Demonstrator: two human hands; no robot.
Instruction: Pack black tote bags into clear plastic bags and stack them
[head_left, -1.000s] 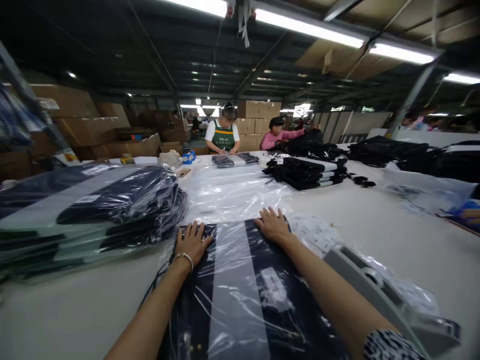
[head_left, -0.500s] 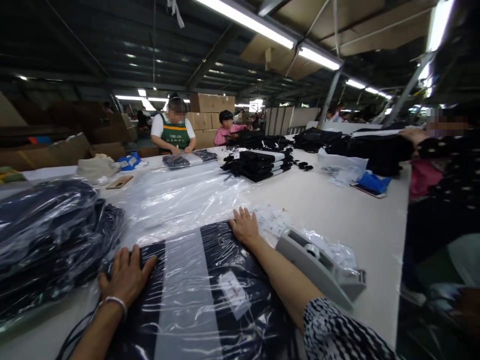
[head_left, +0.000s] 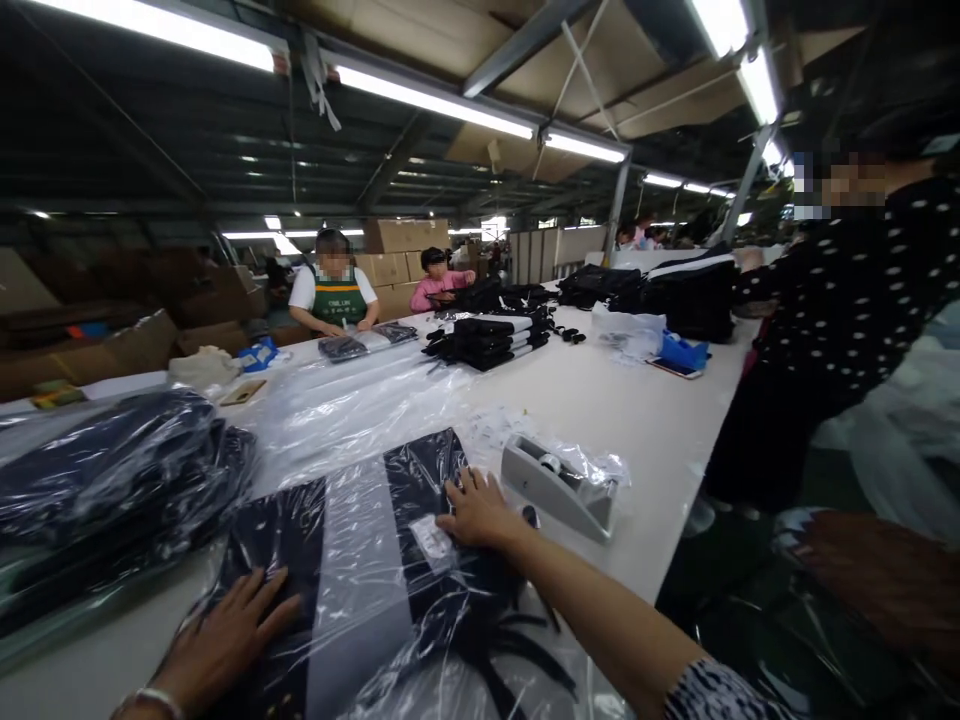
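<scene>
A black bag with a wide grey stripe lies flat in front of me inside a clear plastic sleeve. My left hand rests on its left black panel, fingers stretched out. On the right panel lies my right hand, open, just beside a small white label. Dark straps fan out below that hand under the plastic. Close by on the right stands a grey tape dispenser.
Plastic-wrapped dark bags are piled at the left. Clear plastic sleeves cover the table's middle, with stacked black bags behind. A phone lies left. Co-workers stand at the far side, and a person in polka dots at the right edge.
Both hands have slid nearer to me over the wrapped bag, and straps now show at its near end. The view has turned right, bringing more of the polka-dot person into sight.
</scene>
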